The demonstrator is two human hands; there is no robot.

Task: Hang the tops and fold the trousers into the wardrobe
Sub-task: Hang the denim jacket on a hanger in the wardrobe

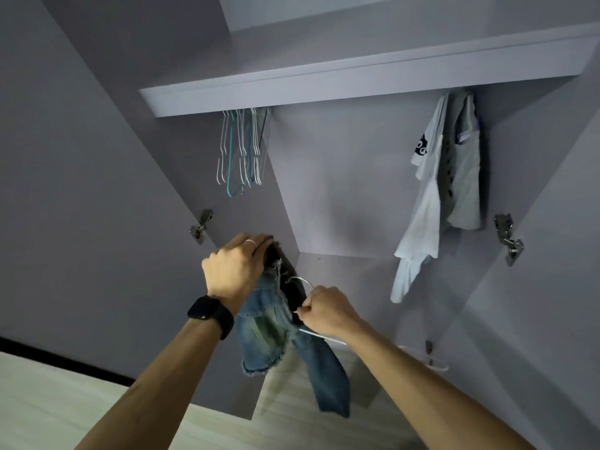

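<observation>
A denim garment (263, 329) is being held up in front of the open wardrobe (324, 190), low before its left half. Its bunched upper edge is being gripped by the left hand (235, 267), fingers curled tight round the cloth, while a frayed hem and a longer strip are hanging below. A white wire hanger (324, 336) is being pinched at its neck by the right hand (326, 311), fingers closed on the wire, its hook rising just beside the denim. A black watch (211, 315) is being worn on the left wrist.

Inside, the grey-lilac panels are being crossed by a pale shelf (324, 82). Under its left end a bunch of empty hangers (242, 147) is being kept, white and teal. Under its right end a white top (422, 216) and a grey top (466, 190) are being hung, touching. Both doors are being held wide on metal hinges (202, 226). The room is being floored in pale wood-grain boards (65, 401), edged by a dark skirting.
</observation>
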